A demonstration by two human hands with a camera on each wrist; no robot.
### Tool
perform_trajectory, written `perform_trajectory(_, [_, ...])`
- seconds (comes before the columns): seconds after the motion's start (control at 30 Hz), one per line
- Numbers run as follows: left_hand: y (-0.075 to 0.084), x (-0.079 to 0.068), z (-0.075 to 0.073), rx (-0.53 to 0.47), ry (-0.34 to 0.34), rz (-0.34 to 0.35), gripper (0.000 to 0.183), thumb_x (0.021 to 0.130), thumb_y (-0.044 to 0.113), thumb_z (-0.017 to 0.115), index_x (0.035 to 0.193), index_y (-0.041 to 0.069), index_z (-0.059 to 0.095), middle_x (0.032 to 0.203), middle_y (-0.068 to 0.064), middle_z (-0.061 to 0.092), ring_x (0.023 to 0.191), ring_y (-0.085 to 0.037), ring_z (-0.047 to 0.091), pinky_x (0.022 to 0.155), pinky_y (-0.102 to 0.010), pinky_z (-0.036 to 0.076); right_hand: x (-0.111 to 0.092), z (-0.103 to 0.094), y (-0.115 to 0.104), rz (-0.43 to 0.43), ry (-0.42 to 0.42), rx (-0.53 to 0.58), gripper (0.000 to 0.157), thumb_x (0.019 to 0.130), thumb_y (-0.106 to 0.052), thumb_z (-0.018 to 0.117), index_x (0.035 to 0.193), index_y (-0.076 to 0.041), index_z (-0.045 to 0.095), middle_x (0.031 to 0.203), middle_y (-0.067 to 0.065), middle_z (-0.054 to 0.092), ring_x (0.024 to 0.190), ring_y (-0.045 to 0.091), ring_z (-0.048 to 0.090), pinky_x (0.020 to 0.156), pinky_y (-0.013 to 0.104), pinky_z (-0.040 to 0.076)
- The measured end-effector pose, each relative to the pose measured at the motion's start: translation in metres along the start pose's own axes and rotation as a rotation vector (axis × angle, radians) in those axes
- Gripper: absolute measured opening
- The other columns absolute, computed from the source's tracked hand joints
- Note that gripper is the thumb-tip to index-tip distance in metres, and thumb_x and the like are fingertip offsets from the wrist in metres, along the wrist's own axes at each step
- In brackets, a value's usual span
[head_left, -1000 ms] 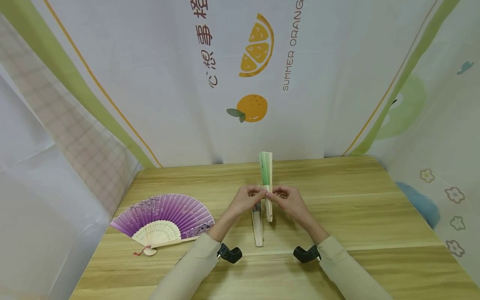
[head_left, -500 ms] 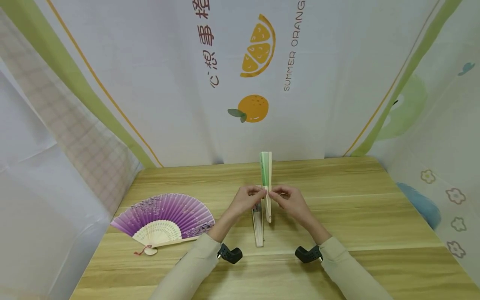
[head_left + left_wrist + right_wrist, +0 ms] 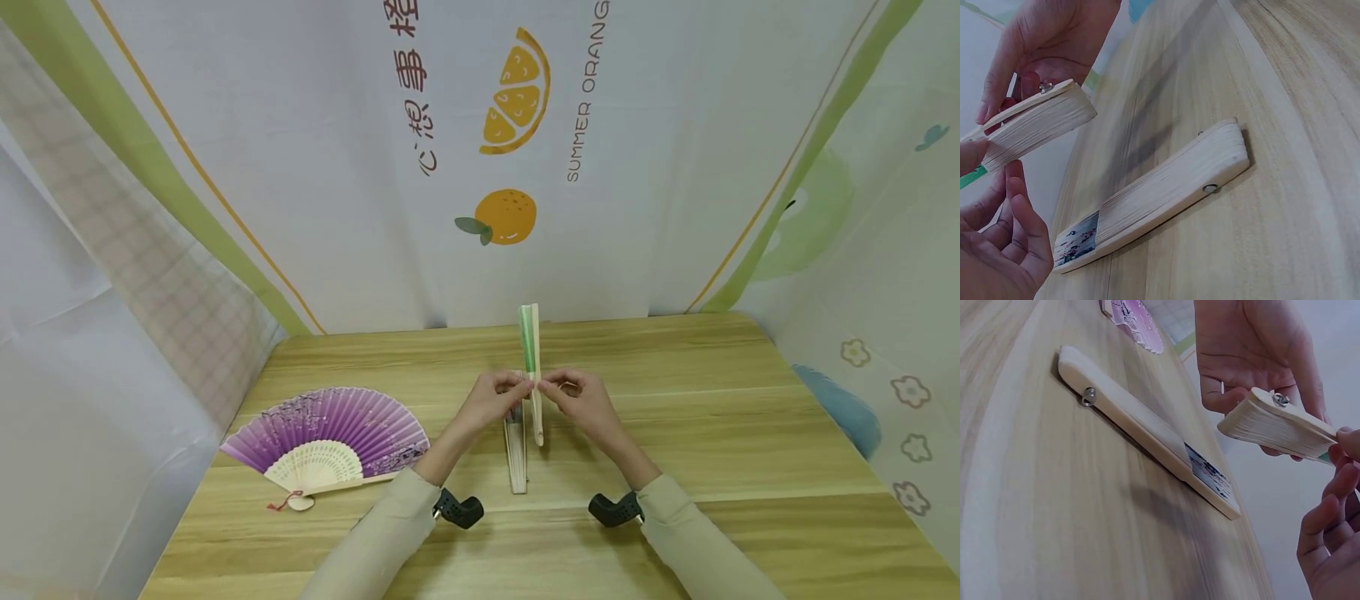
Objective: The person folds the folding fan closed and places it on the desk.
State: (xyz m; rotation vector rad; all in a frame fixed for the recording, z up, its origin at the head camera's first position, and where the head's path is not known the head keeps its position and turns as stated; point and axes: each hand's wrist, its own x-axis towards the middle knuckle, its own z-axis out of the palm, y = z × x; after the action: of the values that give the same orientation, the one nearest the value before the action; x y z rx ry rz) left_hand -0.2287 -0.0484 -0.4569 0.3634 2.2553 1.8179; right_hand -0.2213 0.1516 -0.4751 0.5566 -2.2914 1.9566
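Purple fan: spread open at the left of the desk [image 3: 712,450], the purple fan [image 3: 337,421] has its leaf toward the cloth backdrop [image 3: 360,250] and its red tassel [image 3: 283,502] at the near end.
Left sleeve: the left sleeve [image 3: 375,533] crosses in front of the purple fan's right end; whether they touch is unclear.
Left hand: the left hand [image 3: 487,402] pinches the green fan from its left side, thumb and fingertips near the lower edge of the leaf.
Dark-patterned fan: folded on the desk below and just left of the held one, the dark-patterned fan [image 3: 517,458] points away from the person, rivet end nearest; the left hand hides part of it.
Green fan: nearly folded, the green fan [image 3: 529,342] is held above the desk between the hands, its long axis running away from the person, leaf end far, rivet end near. Neither hand is clearly nearer. The left wrist view shows its right-hand guard stick slightly apart from the ribs.
Right hand: the right hand [image 3: 581,402] pinches the green fan from the right, at about the left's level.
Hard to see: the leaf is cut off in the left wrist view, the pattern too small to read, and fingertips overlap at the grip.
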Motion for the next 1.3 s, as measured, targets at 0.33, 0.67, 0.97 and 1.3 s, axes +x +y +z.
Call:
perform_trajectory(0.33, [-0.001,-0.006,-0.005,0.011,-0.048,0.002,0.028,0.105,0.016,0.061,0.119,-0.007,0.068,0.094,-0.017,0.065,0.075,-0.024,0.055,0.07,-0.043,0.049,0.002,0.003,0.002,-0.031,-0.01,0.007,0.012,0.098,-0.01,0.07,0.101,0.001,0.073,0.099,0.014,0.066,0.06,0.011,0.045,0.054,0.022,0.038])
perform_trajectory(0.67, [0.004,-0.008,-0.006,-0.014,-0.04,0.008,0.022,0.103,0.012,0.063,0.113,-0.007,0.066,0.091,-0.017,0.065,0.075,-0.024,0.055,0.069,-0.041,0.05,0.001,0.004,0.002,-0.025,-0.018,0.007,0.014,0.099,-0.011,0.069,0.1,0.001,0.073,0.09,0.012,0.061,0.06,0.011,0.045,0.054,0.023,0.037])
perform_trajectory(0.97, [-0.002,-0.007,-0.003,-0.02,0.025,0.009,0.022,0.1,0.013,0.067,0.113,-0.005,0.064,0.093,-0.007,0.069,0.082,-0.027,0.061,0.068,-0.038,0.05,0.001,0.002,0.0,0.024,-0.013,-0.034,0.015,0.1,-0.008,0.067,0.104,0.006,0.072,0.09,0.012,0.063,0.062,0.012,0.047,0.055,0.024,0.04])
perform_trajectory(1.3, [-0.005,-0.008,0.005,0.017,0.069,0.019,0.022,0.097,0.016,0.072,0.108,-0.003,0.069,0.089,-0.007,0.069,0.085,-0.03,0.064,0.069,-0.037,0.053,-0.003,-0.004,0.003,0.071,-0.011,-0.102,0.017,0.099,-0.01,0.068,0.103,0.006,0.073,0.094,0.012,0.068,0.072,0.017,0.055,0.062,0.026,0.047])
